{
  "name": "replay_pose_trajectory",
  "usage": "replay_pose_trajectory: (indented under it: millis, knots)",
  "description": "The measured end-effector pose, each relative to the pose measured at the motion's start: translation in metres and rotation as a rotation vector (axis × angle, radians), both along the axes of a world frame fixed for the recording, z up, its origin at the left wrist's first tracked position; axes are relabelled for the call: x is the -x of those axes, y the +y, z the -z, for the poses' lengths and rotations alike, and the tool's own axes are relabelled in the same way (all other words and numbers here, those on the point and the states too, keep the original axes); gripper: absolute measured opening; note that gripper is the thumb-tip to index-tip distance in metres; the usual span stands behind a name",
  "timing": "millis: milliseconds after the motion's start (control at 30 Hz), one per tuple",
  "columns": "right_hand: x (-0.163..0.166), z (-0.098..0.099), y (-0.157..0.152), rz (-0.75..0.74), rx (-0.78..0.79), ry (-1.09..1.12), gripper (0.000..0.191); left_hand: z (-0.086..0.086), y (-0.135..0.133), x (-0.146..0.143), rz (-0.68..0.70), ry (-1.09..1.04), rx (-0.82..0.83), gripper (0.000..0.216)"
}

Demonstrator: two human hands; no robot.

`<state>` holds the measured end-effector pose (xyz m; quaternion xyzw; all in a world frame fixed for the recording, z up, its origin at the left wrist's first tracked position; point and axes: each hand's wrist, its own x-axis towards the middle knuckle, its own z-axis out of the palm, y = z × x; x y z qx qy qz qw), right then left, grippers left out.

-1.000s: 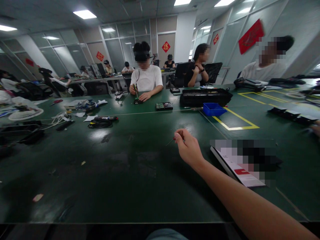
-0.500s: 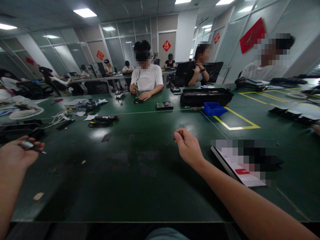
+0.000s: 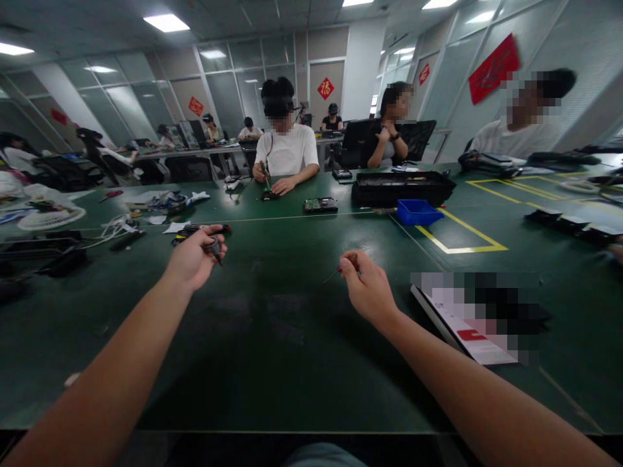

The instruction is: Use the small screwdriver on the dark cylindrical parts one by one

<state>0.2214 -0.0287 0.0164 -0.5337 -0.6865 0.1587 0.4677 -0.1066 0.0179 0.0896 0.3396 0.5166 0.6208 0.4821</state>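
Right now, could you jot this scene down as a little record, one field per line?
Left hand: holds a small dark object, too unclear to name
Right hand: holds a thin-shafted tool with a brownish handle
Table: green
To the right: white item with red mark, partly pixelated
Further back: blue bin, before a long black tray
Straight across: person in white shirt

Up top, rectangular ceiling lights [image 3: 166, 23] glow white, and below them glass partitions [image 3: 219, 94] run along the back. Just right of centre stands a white column [image 3: 366, 71] — and beside it a red diamond sign [image 3: 326, 88] with gold lettering! A bigger red hanging [image 3: 495, 69] tilts at right. Black chairs [image 3: 354, 144], far desks [image 3: 214, 152] — and up front, a broad green tabletop [image 3: 272, 389] with yellow lines [image 3: 470, 249].
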Motion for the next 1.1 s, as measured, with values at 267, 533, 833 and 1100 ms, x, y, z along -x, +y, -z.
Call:
replay_pose_trajectory:
  millis: [267, 533, 833, 1100]
  knots:
    - [0.000, -0.003, -0.001, 0.006, -0.018, 0.001, 0.023, 0.015, -0.040, -0.125, 0.421, 0.000, -0.050, 0.040]
    - [0.002, -0.003, -0.002, 0.024, -0.044, -0.017, 0.023, 0.063, -0.042, -0.146, 0.563, 0.624, -0.191, 0.042]
    - [0.004, -0.007, -0.004, 0.029, -0.028, -0.058, 0.034, 0.098, -0.026, -0.130, 0.652, 1.096, -0.354, 0.036]
    - [0.003, -0.006, -0.007, 0.033, -0.080, 0.186, 0.022, 0.101, -0.020, -0.126, 0.485, 0.984, -0.391, 0.042]
